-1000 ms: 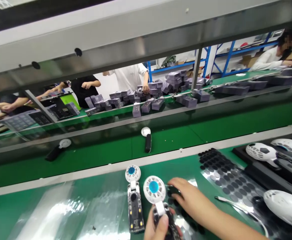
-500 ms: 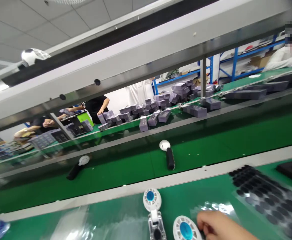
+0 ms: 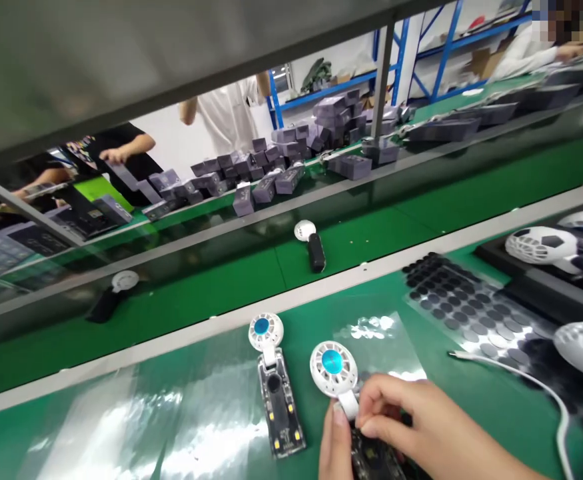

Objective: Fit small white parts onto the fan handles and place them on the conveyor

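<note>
A handheld fan with a white round head and blue centre lies below me, its see-through dark handle running off the bottom edge. My left hand grips that handle from the left side, just under the white neck. Over the top of the handle, my right hand has thumb and fingers pinched together; whatever is between them is hidden. Left of my hands lies a second fan, its clear handle showing a dark board with small yellow parts.
Clear plastic sheets cover the mat at left. A sheet of black round stickers, a white cable and white-headed fans lie right. Two fans rest on the green belt. Beyond are stacked boxes and co-workers.
The view has tipped down and turned right. My left hand has come into view on the fan's handle, and my right hand has moved from beside the fan head onto its upper handle.
</note>
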A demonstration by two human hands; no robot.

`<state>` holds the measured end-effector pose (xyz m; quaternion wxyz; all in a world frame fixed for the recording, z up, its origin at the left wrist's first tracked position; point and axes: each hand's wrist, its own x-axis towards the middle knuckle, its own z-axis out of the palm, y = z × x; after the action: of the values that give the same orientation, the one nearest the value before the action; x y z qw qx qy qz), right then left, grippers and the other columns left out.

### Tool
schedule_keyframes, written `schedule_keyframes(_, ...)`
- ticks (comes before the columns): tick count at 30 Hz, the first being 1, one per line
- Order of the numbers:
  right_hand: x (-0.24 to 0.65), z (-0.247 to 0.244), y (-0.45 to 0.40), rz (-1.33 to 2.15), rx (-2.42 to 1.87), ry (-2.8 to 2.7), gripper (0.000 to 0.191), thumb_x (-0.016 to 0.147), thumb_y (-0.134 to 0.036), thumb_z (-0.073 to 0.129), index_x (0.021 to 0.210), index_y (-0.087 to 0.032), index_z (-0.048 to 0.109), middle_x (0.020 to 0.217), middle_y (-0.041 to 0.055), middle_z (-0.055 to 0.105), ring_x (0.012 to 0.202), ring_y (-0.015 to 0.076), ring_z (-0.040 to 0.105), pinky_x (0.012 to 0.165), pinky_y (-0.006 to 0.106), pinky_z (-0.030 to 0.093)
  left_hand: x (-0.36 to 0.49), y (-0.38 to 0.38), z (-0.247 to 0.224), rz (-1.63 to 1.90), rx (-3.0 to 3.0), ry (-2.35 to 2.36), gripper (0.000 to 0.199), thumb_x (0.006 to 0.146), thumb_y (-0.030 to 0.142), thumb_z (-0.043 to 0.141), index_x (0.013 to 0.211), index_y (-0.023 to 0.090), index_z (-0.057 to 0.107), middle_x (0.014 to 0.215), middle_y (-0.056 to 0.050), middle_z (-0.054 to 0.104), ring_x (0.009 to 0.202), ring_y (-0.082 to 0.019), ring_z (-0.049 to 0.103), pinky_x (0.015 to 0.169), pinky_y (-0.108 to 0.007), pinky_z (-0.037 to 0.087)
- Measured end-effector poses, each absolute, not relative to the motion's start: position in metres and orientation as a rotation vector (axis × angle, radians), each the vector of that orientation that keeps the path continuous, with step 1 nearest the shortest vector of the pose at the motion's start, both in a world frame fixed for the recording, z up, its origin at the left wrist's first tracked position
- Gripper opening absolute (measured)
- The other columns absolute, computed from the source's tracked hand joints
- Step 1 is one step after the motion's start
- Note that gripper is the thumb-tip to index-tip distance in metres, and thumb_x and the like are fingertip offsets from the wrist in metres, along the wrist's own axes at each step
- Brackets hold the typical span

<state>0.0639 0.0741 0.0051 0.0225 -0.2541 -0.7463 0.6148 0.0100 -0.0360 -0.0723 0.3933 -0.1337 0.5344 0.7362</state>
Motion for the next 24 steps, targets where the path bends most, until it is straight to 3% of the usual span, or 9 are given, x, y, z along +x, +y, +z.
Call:
schedule_keyframes(7, 0.080, -0.004, 0.067, 1.536, -0.552, -2.535, 0.014, 0.075, -0.011, 0.056, 0.069, -0.024, 0.058, 0.070, -0.0069, 0.062, 0.068, 0.0107, 0.057, 0.063, 0.018, 0.041, 0.008, -0.036, -0.060, 1.832, -0.286, 1.341, 0.057, 0.058, 0.054, 0.068, 0.097, 0.012, 0.063, 0.101, -0.009, 0.064, 0.107, -0.028, 0.049, 0.093, -0.030, 0.038)
schedule_keyframes(19, 0.087, -0.009, 0.060, 1.423, -0.491, -2.495, 0.013, 0.078, -0.014, 0.056, 0.072, -0.025, 0.057, 0.071, -0.0077, 0.063, 0.067, 0.0099, 0.058, 0.062, 0.018, 0.042, 0.011, -0.033, -0.039, 1.855, -0.411, 1.093, 0.044, 0.069, 0.041, 0.065, 0.101, 0.011, 0.058, 0.089, -0.010, 0.066, 0.095, -0.025, 0.057, 0.082, -0.032, 0.045)
schedule_keyframes(24, 0.090, -0.012, 0.058, 1.407, -0.493, -2.487, 0.012, 0.080, -0.016, 0.053, 0.073, -0.026, 0.057, 0.072, -0.0061, 0.063, 0.068, 0.0114, 0.058, 0.061, 0.019, 0.044, 0.008, -0.036, -0.049, 1.807, -0.371, 1.233, 0.059, 0.062, 0.048, 0.068, 0.103, 0.008, 0.056, 0.081, -0.011, 0.067, 0.092, -0.028, 0.058, 0.078, -0.033, 0.046)
